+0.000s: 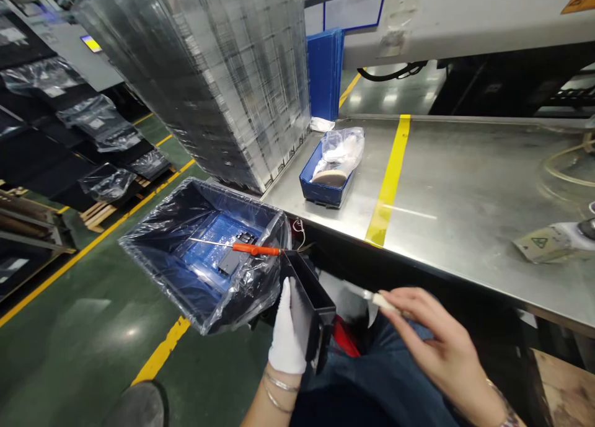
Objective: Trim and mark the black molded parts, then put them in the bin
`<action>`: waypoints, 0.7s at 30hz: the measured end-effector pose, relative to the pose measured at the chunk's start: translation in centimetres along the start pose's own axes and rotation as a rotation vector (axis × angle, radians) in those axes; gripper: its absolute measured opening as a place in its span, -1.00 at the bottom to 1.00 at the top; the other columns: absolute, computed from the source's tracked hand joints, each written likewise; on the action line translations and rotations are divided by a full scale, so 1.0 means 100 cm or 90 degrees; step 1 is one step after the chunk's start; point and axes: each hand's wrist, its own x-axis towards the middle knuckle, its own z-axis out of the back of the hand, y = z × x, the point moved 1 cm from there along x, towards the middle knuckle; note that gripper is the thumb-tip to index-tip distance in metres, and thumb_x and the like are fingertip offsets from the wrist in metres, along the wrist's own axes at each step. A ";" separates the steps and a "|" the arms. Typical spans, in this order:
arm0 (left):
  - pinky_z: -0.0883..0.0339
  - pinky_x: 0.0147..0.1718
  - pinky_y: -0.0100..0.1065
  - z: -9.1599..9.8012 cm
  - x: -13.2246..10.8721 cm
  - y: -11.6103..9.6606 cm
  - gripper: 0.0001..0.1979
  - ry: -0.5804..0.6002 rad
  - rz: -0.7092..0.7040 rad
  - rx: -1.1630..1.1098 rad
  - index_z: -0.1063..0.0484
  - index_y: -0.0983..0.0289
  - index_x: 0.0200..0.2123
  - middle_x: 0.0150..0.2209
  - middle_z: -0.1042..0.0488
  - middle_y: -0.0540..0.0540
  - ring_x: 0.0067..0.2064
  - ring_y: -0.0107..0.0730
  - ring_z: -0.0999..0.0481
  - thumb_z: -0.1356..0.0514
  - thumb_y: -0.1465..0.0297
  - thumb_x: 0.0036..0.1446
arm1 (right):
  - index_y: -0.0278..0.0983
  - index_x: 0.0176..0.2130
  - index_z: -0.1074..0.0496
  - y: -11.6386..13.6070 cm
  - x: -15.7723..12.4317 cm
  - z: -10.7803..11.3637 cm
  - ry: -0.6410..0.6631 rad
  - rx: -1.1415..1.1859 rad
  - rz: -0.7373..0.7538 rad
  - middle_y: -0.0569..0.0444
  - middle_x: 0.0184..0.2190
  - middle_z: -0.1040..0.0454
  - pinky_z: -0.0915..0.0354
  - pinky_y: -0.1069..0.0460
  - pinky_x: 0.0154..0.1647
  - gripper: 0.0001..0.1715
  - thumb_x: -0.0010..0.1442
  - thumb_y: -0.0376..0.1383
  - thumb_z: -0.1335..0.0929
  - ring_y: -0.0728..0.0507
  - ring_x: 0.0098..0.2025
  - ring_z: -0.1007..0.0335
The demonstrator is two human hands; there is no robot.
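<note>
My left hand (287, 340), in a white glove, grips a black rectangular plastic housing (304, 290) with a long open hollow, held tilted over my lap. In my bare right hand (432, 340), thumb and fingers are closed on the pale handle of a knife (379, 301). Its metal end points left toward the housing; a gap shows between them. Behind the housing, an orange-handled screwdriver (255, 249) with a long thin shaft lies across the near right side of a plastic-lined crate (158, 290). Inside that crate sit small black parts (232, 259) on a blue surface.
On the metal table (465, 191) stands a small blue bin (323, 194) holding bagged white items and a round tan piece. A tall stack of clear trays (232, 86) rises at the back left. A yellow tape strip (390, 185) crosses the table. Wrapped black stacks (60, 117) stand farther left.
</note>
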 end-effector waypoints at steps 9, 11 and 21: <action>0.40 0.44 -0.25 -0.008 0.017 -0.015 -0.70 -0.037 0.141 -0.320 -0.65 0.11 -0.13 0.11 -0.52 -0.10 0.46 -0.30 0.13 -0.24 0.09 0.24 | -0.16 -0.24 -0.53 0.028 -0.007 0.011 0.226 0.096 -0.019 0.12 -0.43 -0.58 -0.43 0.17 -0.43 -0.81 0.39 -0.28 -0.32 -0.03 -0.43 -0.54; 0.13 0.43 -0.24 -0.008 0.017 -0.016 -0.63 -0.020 0.269 -0.488 -0.65 0.12 -0.14 -0.01 -0.61 -0.04 0.36 -0.24 -0.22 -0.21 0.02 0.23 | -0.21 -0.29 -0.52 0.030 -0.008 0.008 0.292 0.116 -0.035 0.11 -0.47 -0.54 -0.40 0.15 -0.45 -0.74 0.42 -0.25 -0.29 -0.02 -0.47 -0.49; -0.20 0.30 -0.25 0.002 0.015 0.004 -0.55 -0.042 0.337 -0.691 -0.55 0.14 0.06 0.02 -0.60 0.03 0.20 -0.20 -0.47 -0.28 0.06 0.17 | -0.22 -0.33 -0.51 0.026 -0.013 0.005 0.381 0.136 -0.078 0.11 -0.50 -0.51 -0.33 0.13 -0.45 -0.66 0.43 -0.19 -0.27 -0.01 -0.48 -0.45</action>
